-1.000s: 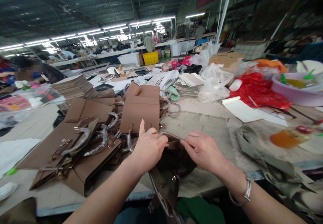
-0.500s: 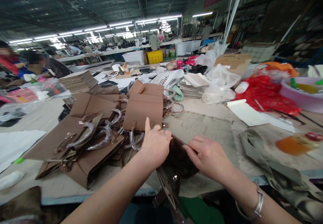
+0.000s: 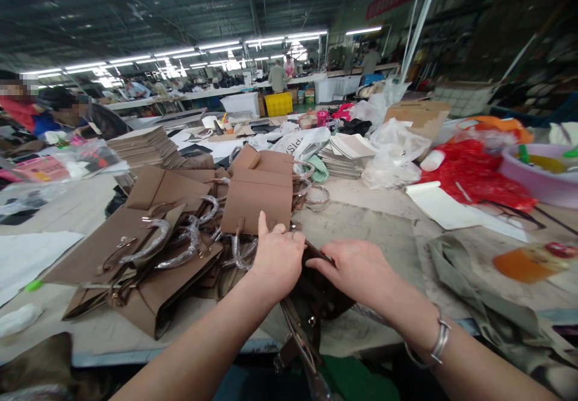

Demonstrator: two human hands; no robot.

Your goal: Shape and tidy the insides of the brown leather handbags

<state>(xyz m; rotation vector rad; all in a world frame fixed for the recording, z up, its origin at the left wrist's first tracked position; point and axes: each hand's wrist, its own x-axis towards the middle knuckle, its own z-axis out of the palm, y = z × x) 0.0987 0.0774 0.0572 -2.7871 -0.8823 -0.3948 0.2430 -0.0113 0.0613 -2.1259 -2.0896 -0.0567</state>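
Observation:
A dark brown handbag (image 3: 327, 297) hangs over the table's near edge in front of me, its upper rim between my hands. My left hand (image 3: 279, 262) grips that rim with the index finger stretched forward. Close beside it, my right hand (image 3: 354, 265) pinches the same rim, thumb towards the left hand. Straps with small metal fittings dangle below, and the bag's inside is mostly in shadow. Just beyond my left hand lies a brown bag panel (image 3: 259, 196). To its left are several brown handbags (image 3: 167, 292) in a heap, their handles (image 3: 192, 244) wrapped in clear plastic.
Stacked brown panels (image 3: 147, 148) stand behind the heap. On the right are an open notepad (image 3: 445, 208), red plastic (image 3: 474, 169), a lilac basin (image 3: 537, 178), an orange bottle (image 3: 530, 262) and olive cloth (image 3: 478, 280). Co-workers (image 3: 67, 109) sit at far left.
My right hand has moved left along the bag's rim, closer to my left hand. My left hand has stayed nearly where it was, still gripping.

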